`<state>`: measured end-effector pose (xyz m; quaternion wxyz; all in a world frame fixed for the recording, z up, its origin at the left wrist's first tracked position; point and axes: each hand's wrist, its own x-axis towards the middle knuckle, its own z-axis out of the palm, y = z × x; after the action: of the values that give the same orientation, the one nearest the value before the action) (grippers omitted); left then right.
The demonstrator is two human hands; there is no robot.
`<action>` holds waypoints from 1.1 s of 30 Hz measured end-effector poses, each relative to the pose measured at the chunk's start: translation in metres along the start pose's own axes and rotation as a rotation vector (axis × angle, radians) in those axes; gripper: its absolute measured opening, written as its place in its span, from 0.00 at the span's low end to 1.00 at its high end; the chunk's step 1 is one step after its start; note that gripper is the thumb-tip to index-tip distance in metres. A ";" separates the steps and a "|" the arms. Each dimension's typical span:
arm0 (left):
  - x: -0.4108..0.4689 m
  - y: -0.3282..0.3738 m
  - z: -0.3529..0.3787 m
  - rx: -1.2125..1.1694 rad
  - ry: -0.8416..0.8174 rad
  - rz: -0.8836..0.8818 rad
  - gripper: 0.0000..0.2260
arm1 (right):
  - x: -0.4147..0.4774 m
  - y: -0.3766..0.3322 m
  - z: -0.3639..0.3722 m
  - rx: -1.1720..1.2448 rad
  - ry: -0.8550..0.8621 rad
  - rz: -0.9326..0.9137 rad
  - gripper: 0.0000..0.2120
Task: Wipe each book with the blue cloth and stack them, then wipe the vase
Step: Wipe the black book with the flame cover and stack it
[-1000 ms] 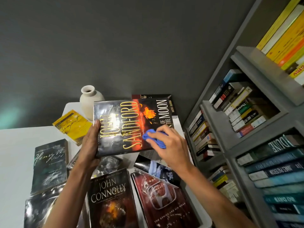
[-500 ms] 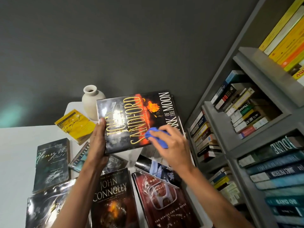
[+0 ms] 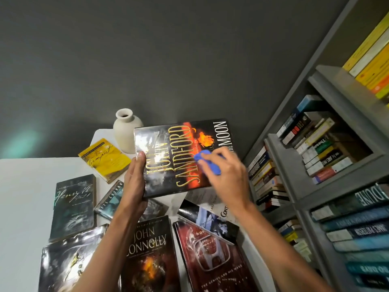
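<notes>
My left hand grips the left edge of a glossy John Sandford book, held tilted above the table. My right hand presses a bunched blue cloth against the book's front cover, near its middle right. A cream ceramic vase stands upright at the table's far end, just behind the held book. Several other books lie flat on the white table: a yellow one, a dark Henry VI one, a John Connolly one and a red one.
A grey bookshelf packed with books fills the right side, close to the table's right edge. A dark grey wall rises behind the table. More books lie overlapped under my forearms near the front edge.
The held book has risen slightly and shifted right. My right hand with the cloth has slid up and to the right across the cover.
</notes>
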<state>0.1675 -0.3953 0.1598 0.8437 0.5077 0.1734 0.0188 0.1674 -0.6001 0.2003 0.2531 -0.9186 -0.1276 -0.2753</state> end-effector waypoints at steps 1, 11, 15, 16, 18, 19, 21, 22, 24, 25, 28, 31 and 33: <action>-0.001 0.001 0.001 0.007 0.002 0.003 0.27 | 0.007 0.007 -0.003 -0.015 0.043 0.058 0.08; -0.003 0.003 0.007 0.015 -0.005 -0.010 0.16 | -0.013 -0.024 0.013 0.061 -0.079 -0.145 0.09; -0.004 0.002 0.001 0.032 -0.010 -0.035 0.18 | 0.008 0.011 0.000 -0.011 0.013 0.018 0.09; -0.004 0.003 0.002 0.034 -0.024 -0.044 0.18 | 0.017 0.014 0.000 -0.028 0.039 0.055 0.09; -0.004 0.004 0.005 0.037 -0.043 -0.048 0.19 | 0.032 0.007 0.005 -0.045 0.066 0.059 0.08; -0.005 0.004 0.007 0.034 -0.042 -0.045 0.20 | 0.035 -0.002 0.009 -0.038 0.062 0.031 0.08; -0.005 0.005 0.011 0.033 -0.045 -0.034 0.20 | 0.029 -0.023 0.017 0.004 0.018 -0.067 0.08; -0.005 0.005 0.012 0.036 -0.053 -0.032 0.21 | 0.021 -0.031 0.021 0.034 -0.021 -0.120 0.08; -0.005 0.006 0.011 0.040 -0.047 -0.024 0.21 | 0.000 -0.036 0.020 0.089 -0.095 -0.210 0.08; -0.006 0.007 0.010 0.036 -0.041 -0.017 0.19 | -0.008 -0.032 0.016 0.098 -0.116 -0.238 0.08; -0.009 0.011 0.005 0.032 -0.040 -0.011 0.19 | -0.007 0.001 0.002 0.029 -0.063 -0.178 0.08; -0.013 0.013 0.005 0.043 -0.072 -0.024 0.20 | 0.026 0.024 -0.004 -0.048 0.062 0.014 0.08; -0.014 0.014 0.009 0.048 -0.091 -0.030 0.21 | 0.045 0.013 0.002 -0.056 0.100 0.045 0.09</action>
<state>0.1588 -0.3993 0.1795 0.8386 0.5253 0.1427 -0.0209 0.2103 -0.6058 0.2189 0.2395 -0.9131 -0.0862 -0.3184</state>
